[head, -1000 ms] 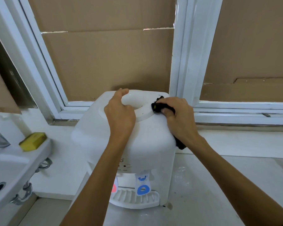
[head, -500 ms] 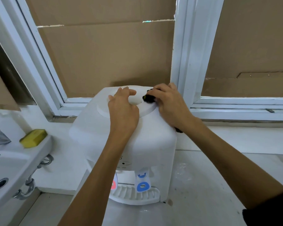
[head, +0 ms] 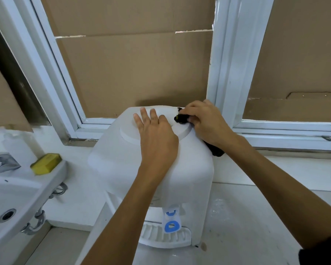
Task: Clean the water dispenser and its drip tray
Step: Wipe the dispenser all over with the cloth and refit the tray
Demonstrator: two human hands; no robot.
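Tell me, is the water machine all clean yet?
Not yet. Nothing looks finished for sure. Right now the right hand rubs a black cloth on the top ring of the water dispenser, while the left hand lies flat on top. The drip tray and blue tap lever are untouched.

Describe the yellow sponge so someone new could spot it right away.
Start at the white sink on the left, beside the water dispenser. On its back rim, right of the metal faucet, lies the sponge, the only yellow block among white surfaces.
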